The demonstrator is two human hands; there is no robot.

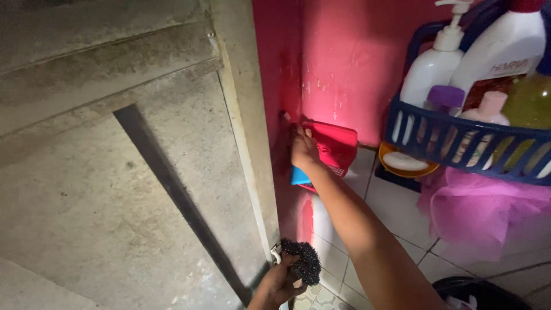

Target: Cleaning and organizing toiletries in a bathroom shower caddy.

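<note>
Gripping a dark wire scouring pad point(304, 262), my left hand point(281, 281) is curling its fingers shut around the lower half of the scrubber, low in the picture beside the bottom edge of the grey door point(143, 172). A small pale thing is sticking out at the pad's left side, too small to name.

Higher up, my right hand point(303, 150) is reaching to the pink wall point(344, 63), fingers pressed together against a small pale fitting point(284, 116) at the corner where wall meets door frame point(247, 115). I cannot tell whether those fingers are pinching the fitting or only touching it. Under my palm a blue block point(299, 175), apparently a sponge, is showing, and just behind it a red plastic soap tray point(336, 146) is hanging on the wall.

By my reading, I am working on the wall corner by the tray, with the scourer waiting in reserve. Bringing it up would call for a lift of the left arm past the right forearm.

Further right, a blue plastic caddy point(459, 146) is holding a white pump bottle point(433, 66), a large white bottle point(499, 51), a purple-capped jar point(445, 97) and a yellow-green bottle point(531, 103). A pink mesh bath pouf point(482, 209) is hanging below it, an orange soap dish point(404, 163) is sitting behind, and white wall tiles point(396, 206) are running down to a dark bin point(476, 293).
</note>
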